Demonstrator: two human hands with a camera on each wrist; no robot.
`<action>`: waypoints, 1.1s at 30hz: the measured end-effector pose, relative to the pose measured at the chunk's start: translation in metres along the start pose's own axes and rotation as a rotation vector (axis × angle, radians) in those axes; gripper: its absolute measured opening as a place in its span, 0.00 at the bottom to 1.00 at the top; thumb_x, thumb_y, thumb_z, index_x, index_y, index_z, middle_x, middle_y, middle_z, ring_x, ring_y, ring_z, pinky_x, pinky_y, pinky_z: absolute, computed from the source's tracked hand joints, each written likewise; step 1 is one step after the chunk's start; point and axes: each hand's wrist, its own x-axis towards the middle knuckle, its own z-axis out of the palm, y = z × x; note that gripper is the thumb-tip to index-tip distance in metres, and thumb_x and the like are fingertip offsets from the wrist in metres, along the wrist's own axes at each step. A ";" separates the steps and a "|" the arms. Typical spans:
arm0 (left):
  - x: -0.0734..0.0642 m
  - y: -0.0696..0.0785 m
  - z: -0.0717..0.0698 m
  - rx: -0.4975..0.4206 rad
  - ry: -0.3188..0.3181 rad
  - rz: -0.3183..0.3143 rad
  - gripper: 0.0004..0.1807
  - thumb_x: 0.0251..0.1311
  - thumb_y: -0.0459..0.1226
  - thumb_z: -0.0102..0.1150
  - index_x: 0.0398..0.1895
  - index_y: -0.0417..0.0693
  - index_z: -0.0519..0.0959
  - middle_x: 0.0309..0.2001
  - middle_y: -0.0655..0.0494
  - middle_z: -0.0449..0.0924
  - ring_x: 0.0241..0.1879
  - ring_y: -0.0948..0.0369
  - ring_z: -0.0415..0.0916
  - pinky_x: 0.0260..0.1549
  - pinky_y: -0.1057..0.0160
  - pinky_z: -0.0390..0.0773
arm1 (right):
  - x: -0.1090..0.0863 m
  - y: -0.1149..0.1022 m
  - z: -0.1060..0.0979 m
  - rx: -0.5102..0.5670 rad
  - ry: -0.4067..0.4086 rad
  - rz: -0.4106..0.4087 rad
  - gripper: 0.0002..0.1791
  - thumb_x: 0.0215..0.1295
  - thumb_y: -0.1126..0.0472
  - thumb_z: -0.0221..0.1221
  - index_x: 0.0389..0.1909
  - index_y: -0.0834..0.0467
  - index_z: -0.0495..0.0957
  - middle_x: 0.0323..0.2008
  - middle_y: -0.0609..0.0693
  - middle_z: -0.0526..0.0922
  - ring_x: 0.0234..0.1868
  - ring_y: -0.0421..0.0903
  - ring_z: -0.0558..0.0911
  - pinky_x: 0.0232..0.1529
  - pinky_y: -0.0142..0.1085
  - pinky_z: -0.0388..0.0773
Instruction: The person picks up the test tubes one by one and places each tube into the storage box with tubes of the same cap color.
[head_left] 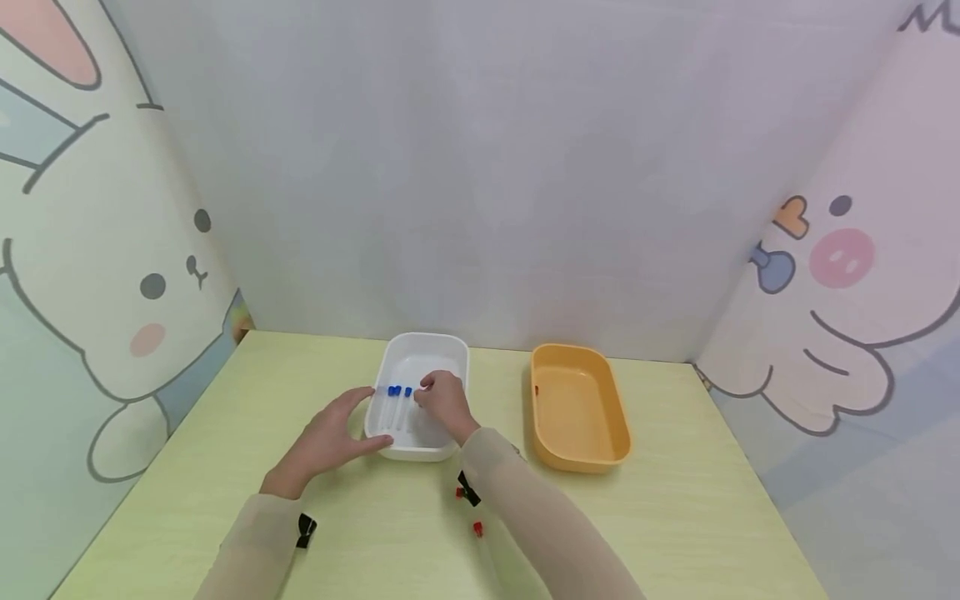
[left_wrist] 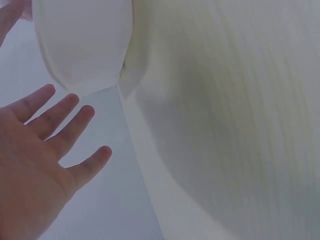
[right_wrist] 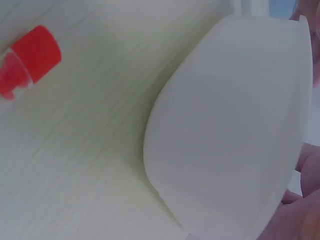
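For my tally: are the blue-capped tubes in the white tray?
In: the head view shows blue-capped tubes lying inside the white tray.

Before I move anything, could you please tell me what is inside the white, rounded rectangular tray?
Clear tubes with blue caps lie inside; the right hand covers part of the white tray, so anything beneath cannot be seen.

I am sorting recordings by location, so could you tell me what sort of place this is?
Probably an indoor work booth: a yellow-green tabletop, a plain backdrop behind it, and a cartoon rabbit and cartoon pig flanking it.
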 end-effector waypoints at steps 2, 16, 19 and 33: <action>0.001 0.002 -0.001 0.015 0.015 0.010 0.53 0.52 0.60 0.75 0.74 0.40 0.66 0.74 0.36 0.67 0.72 0.35 0.66 0.66 0.32 0.72 | -0.002 -0.002 -0.007 0.002 0.002 -0.016 0.11 0.64 0.65 0.67 0.46 0.66 0.85 0.39 0.57 0.90 0.33 0.42 0.85 0.35 0.31 0.84; 0.007 0.027 -0.004 0.066 0.048 0.074 0.49 0.54 0.59 0.74 0.73 0.43 0.69 0.74 0.39 0.68 0.73 0.37 0.64 0.69 0.32 0.69 | -0.015 -0.003 -0.060 0.023 0.034 -0.061 0.13 0.68 0.63 0.64 0.49 0.66 0.84 0.39 0.58 0.90 0.36 0.48 0.90 0.37 0.35 0.87; 0.008 0.035 -0.003 0.069 0.046 0.084 0.49 0.54 0.59 0.74 0.74 0.44 0.69 0.74 0.38 0.69 0.73 0.37 0.65 0.68 0.32 0.70 | -0.018 -0.001 -0.073 0.001 0.043 -0.067 0.13 0.69 0.61 0.64 0.49 0.64 0.85 0.41 0.57 0.90 0.39 0.49 0.89 0.40 0.37 0.87; 0.012 0.064 0.009 0.080 0.068 0.210 0.45 0.53 0.52 0.77 0.71 0.42 0.72 0.70 0.40 0.74 0.70 0.39 0.70 0.67 0.35 0.74 | -0.035 0.025 -0.134 -0.048 0.106 -0.040 0.13 0.69 0.57 0.64 0.50 0.58 0.86 0.43 0.53 0.90 0.43 0.50 0.88 0.45 0.42 0.86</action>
